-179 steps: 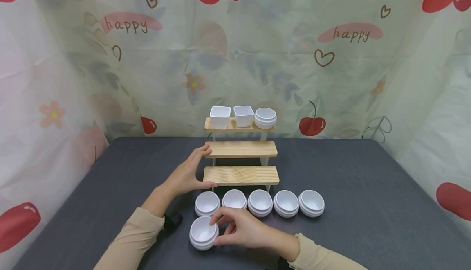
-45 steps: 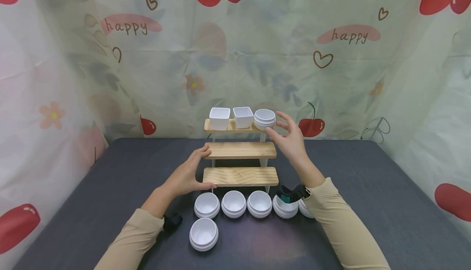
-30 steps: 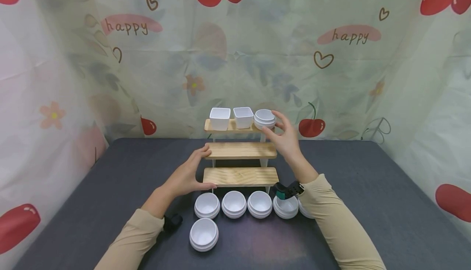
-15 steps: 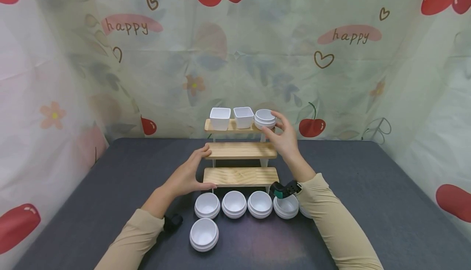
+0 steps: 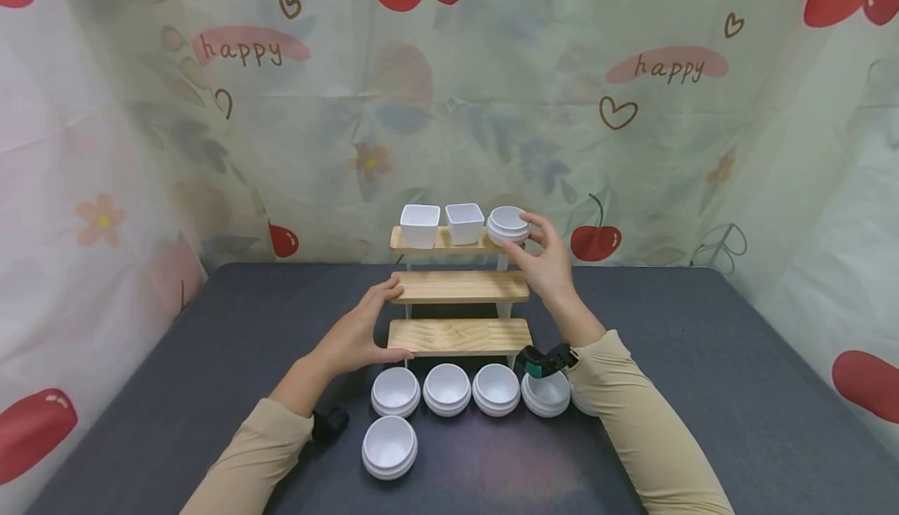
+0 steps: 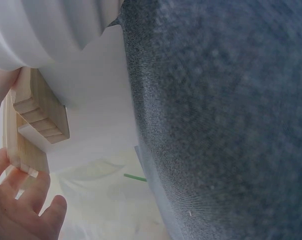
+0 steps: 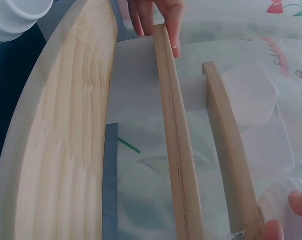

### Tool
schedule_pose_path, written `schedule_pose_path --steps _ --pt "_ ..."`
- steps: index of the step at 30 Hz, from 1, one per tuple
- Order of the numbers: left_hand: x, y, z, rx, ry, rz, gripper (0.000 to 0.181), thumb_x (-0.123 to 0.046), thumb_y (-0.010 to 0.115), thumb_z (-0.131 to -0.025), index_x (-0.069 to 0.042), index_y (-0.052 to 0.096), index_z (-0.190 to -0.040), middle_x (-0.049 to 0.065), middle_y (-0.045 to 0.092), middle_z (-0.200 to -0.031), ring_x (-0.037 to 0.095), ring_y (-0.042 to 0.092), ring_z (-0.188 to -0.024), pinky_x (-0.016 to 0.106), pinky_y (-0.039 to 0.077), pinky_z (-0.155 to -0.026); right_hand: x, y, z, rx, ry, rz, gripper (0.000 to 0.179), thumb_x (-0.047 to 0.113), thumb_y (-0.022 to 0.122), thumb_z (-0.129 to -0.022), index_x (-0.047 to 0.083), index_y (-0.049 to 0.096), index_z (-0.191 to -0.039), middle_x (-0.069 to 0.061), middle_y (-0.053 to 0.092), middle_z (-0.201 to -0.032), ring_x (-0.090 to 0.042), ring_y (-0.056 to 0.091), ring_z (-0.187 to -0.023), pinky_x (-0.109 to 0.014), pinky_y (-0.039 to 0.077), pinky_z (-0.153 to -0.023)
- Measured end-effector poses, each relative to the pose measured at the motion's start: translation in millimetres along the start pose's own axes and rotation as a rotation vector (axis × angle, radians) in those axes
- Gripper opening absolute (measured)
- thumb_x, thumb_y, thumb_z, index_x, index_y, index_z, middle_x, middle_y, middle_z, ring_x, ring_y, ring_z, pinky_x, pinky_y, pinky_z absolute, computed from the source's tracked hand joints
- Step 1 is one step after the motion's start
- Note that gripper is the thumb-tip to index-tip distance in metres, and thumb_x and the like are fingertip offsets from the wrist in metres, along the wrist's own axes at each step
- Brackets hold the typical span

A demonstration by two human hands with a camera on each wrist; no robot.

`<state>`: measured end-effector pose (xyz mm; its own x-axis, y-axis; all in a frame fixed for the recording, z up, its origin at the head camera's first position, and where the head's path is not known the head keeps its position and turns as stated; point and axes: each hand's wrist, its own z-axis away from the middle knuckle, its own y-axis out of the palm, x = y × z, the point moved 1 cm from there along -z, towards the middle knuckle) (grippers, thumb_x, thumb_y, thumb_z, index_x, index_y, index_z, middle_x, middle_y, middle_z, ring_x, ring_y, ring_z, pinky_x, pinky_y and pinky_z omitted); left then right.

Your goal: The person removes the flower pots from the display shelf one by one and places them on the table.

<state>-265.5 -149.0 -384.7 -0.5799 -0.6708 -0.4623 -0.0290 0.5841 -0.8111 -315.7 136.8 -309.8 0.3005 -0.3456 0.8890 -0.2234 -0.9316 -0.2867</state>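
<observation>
A three-tier wooden display stand [image 5: 460,287] stands mid-table. My left hand [image 5: 358,328] grips its left end, fingertips on the middle shelf and thumb at the bottom one; in the left wrist view its fingers [image 6: 36,192] lie round a shelf end. At the top shelf's right end my right hand [image 5: 551,261] pinches a round, ridged white bowl [image 5: 507,225] between thumb and fingers. Beside that bowl on the same shelf are two square white bowls [image 5: 420,226]. In the right wrist view only fingertips [image 7: 273,231] of my right hand show at the round bowl [image 7: 283,207].
Several round white bowls [image 5: 447,390] line up in front of the stand, the rightmost partly behind my right sleeve. One more round bowl [image 5: 389,447] sits nearer me, below the row's left end. A patterned curtain [image 5: 449,101] closes off the back and sides.
From the near bowl, my right hand went up to the round bowl on the top shelf and took hold of it. That bowl has just shifted slightly right. My left hand stayed.
</observation>
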Motion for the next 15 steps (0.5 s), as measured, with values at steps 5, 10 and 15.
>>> schedule_pose_path --steps 5,10,15 --pt "0.3 -0.4 0.6 -0.006 0.009 -0.004 0.095 -0.033 0.083 -0.068 -0.004 0.032 -0.141 0.014 0.022 -0.155 0.033 0.032 -0.138 0.047 0.041 -0.102 3.1 -2.8 1.8 -0.007 -0.005 0.006 0.052 0.011 0.07 -0.082 0.01 0.05 -0.13 -0.019 0.054 -0.127 -0.019 0.058 -0.087 -0.014 0.042 -0.058" --pt "0.4 -0.2 1.0 -0.008 0.012 -0.007 0.094 -0.033 0.083 -0.068 -0.003 0.032 -0.141 0.014 0.022 -0.155 0.033 0.032 -0.138 0.047 0.041 -0.102 6.2 -5.2 4.3 -0.008 -0.004 -0.001 0.052 0.013 0.07 -0.082 0.012 0.05 -0.13 -0.017 0.052 -0.131 -0.027 0.057 -0.1 -0.013 0.042 -0.059" --pt "0.7 0.0 0.8 -0.005 0.007 -0.004 0.095 -0.033 0.083 -0.068 -0.004 0.032 -0.141 0.014 0.022 -0.155 0.033 0.032 -0.139 0.047 0.041 -0.102 7.3 -7.4 6.3 -0.003 -0.01 0.027 0.053 0.015 0.071 -0.082 0.012 0.05 -0.13 -0.017 0.054 -0.129 -0.016 0.058 -0.07 -0.013 0.045 -0.058"
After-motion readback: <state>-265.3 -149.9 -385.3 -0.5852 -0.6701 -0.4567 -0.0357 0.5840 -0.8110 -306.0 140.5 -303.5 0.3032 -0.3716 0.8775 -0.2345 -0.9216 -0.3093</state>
